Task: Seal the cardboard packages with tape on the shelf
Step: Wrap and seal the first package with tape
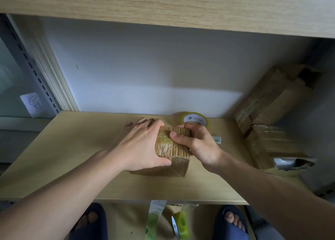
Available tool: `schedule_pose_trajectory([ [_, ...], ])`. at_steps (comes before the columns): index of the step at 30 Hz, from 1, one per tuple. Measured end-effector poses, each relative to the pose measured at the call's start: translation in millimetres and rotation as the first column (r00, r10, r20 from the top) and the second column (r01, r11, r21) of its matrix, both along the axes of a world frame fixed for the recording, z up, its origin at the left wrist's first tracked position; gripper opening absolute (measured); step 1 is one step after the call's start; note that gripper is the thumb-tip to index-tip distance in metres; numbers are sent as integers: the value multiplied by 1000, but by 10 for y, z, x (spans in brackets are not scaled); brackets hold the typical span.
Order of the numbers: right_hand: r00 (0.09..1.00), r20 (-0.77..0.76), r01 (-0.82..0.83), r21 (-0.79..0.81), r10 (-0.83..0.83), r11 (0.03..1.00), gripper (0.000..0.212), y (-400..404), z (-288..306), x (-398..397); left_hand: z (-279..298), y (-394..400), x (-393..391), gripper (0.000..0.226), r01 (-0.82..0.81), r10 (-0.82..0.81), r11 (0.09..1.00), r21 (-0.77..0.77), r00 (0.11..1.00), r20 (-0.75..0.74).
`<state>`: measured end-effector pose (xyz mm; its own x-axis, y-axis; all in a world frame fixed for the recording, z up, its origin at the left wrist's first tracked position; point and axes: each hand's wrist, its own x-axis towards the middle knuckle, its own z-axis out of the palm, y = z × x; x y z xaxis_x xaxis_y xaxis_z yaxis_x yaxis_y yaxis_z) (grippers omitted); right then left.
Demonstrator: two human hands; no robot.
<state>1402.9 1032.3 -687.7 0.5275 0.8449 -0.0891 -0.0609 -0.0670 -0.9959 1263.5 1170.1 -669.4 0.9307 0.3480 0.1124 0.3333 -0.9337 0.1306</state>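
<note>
Both hands gripped the taped cardboard package (172, 149) on the shelf (72, 149): left hand (143, 145) curled over its 9 o'clock side, right hand (195, 142) pinching the 3 o'clock edge, tape roll (194, 119) apparently just behind at 1 o'clock.

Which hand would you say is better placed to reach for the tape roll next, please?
Probably the right hand. The tape roll stands just behind its fingers, at the back of the shelf. The left hand grips the package from the far side and can steady it.

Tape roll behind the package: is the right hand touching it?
Cannot tell. In the head view the right hand grips the package, and its knuckles overlap the tape roll, hiding any gap.
</note>
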Motion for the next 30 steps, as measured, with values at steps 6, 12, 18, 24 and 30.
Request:
schedule_pose_trajectory([
  [6,996,61,68,-20,-66,997,10,40,73,-1,-24,4,-14,89,12,-12,1000,13,1000,14],
  [12,984,62,169,-60,-165,984,17,134,74,-20,-37,9,-12,89,-13,12,1000,26,1000,15],
  [18,991,-54,121,-93,-126,988,28,132,25,75,-11,-29,32,89,-39,40,999,-31,999,12],
  [24,982,-162,91,-25,-94,996,42,77,-13,146,-3,-18,29,91,-40,42,996,-84,999,18],
  [30,997,-17,-76,-52,75,996,40,22,-16,95,-12,-20,35,86,-48,51,995,-82,998,36],
])
